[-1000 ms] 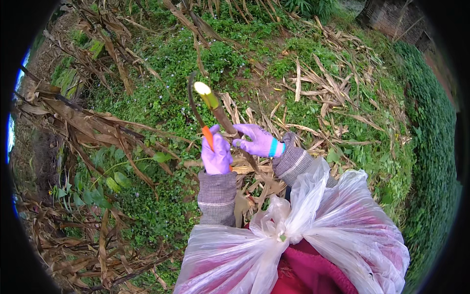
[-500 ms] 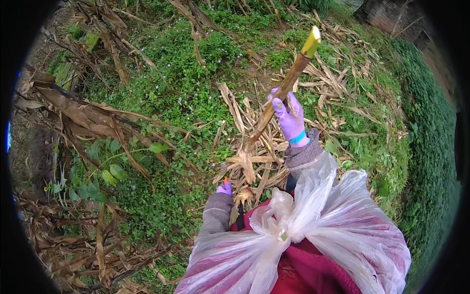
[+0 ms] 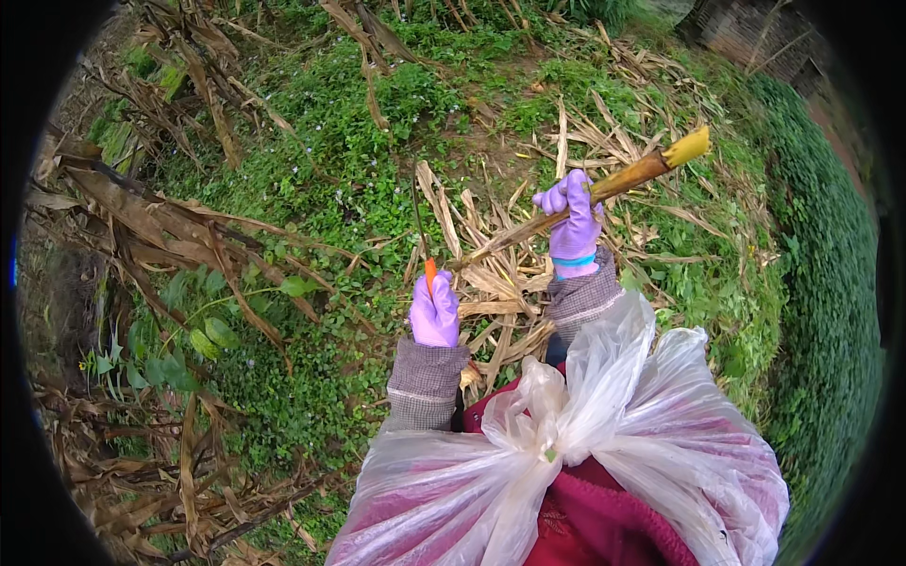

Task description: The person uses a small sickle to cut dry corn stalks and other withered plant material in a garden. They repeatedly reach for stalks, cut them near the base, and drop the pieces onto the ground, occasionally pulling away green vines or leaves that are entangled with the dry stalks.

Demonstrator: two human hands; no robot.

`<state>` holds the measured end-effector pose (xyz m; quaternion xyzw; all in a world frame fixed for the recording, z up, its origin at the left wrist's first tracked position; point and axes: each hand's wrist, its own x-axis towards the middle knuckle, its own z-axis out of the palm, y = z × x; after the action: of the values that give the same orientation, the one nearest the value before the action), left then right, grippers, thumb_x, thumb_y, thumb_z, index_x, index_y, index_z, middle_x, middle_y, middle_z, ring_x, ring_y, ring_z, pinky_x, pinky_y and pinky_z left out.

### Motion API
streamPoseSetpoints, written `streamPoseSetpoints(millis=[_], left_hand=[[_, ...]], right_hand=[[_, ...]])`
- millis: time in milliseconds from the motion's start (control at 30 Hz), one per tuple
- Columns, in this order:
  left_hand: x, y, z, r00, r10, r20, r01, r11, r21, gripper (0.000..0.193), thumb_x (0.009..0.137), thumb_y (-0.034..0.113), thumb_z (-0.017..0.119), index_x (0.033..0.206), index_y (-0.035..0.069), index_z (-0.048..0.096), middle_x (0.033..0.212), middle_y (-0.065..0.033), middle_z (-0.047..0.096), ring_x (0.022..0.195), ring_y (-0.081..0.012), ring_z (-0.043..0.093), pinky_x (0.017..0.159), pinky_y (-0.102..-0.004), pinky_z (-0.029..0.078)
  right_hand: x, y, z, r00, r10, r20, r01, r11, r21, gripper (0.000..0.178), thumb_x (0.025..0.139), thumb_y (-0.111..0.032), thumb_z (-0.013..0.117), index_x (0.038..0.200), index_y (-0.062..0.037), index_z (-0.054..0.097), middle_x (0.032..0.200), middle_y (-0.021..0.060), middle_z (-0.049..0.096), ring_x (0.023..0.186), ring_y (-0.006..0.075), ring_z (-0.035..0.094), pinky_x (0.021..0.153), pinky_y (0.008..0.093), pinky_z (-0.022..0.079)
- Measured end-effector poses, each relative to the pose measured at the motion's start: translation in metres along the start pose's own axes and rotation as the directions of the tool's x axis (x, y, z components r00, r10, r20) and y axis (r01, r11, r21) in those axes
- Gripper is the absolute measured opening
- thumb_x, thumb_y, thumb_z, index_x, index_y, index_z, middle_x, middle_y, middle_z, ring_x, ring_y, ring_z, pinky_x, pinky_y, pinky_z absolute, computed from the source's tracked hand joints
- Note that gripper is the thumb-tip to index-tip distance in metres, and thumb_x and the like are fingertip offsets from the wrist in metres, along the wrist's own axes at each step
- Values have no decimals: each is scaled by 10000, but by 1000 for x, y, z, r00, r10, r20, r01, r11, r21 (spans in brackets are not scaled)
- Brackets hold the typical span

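Both my hands wear purple gloves. My left hand (image 3: 434, 316) is closed round the orange handle of a thin-bladed cutting tool (image 3: 430, 274). Its narrow dark blade points up and away from me; its exact kind is hard to make out. In my right hand (image 3: 573, 222) is a dry brown corn stalk (image 3: 642, 173), gripped partway along. The stalk slants from the lower left to the upper right, its yellowish cut end at the upper right. Its lower, leafy end comes near the tool's handle; whether they touch I cannot tell.
Cut dry stalks and husks (image 3: 505, 283) lie below my hands. Standing withered corn (image 3: 142, 212) crowds the left side. Low green weeds (image 3: 349, 151) cover much of the ground. A clear plastic sheet (image 3: 661, 424) knotted over my red clothing bulges near me.
My left hand has risen and moved forward, bringing the tool's blade into view. My right hand has tilted the stalk, swinging its cut end right and down.
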<state>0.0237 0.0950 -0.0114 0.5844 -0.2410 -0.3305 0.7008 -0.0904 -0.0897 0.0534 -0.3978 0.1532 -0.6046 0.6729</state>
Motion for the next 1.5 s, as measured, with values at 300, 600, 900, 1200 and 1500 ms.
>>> streamPoseSetpoints(millis=[300,600,900,1200,1500], left_hand=[[-14,-83,13,977,132,169,-210,756,620,299,942,327,478,984,38,541,641,-24,522,525,-103,496,484,-256,410],[7,-25,3,984,-86,-159,81,996,-34,272,899,294,587,981,49,502,677,-6,478,533,-87,461,502,-217,427],[23,-14,-1,998,17,64,-52,804,592,458,760,110,700,1157,-20,514,997,-153,626,904,-267,621,850,-334,483],[16,-27,27,974,-219,60,223,972,-78,310,886,261,611,1060,34,492,648,-19,538,397,-81,420,363,-235,362],[7,-12,-26,937,341,78,-325,769,550,259,904,235,549,1044,18,549,852,-135,640,735,-261,631,680,-364,502]], right_hand=[[-2,-21,9,984,-118,131,127,990,-56,395,956,-366,472,650,-144,357,494,-37,299,440,115,318,565,333,429],[1,-26,-11,976,-175,129,170,984,46,442,1002,-346,344,615,-132,338,468,-28,291,408,122,287,525,328,406],[-8,-29,26,966,70,248,-100,989,110,431,960,-477,404,701,-133,404,531,-61,283,469,93,304,621,336,459],[-53,51,12,679,608,412,-473,791,-389,382,847,-350,669,1032,-45,534,877,0,545,808,97,519,757,263,450],[-7,33,-20,654,747,120,-213,334,-918,356,852,-381,619,958,-42,590,708,33,585,562,130,507,541,303,441]])
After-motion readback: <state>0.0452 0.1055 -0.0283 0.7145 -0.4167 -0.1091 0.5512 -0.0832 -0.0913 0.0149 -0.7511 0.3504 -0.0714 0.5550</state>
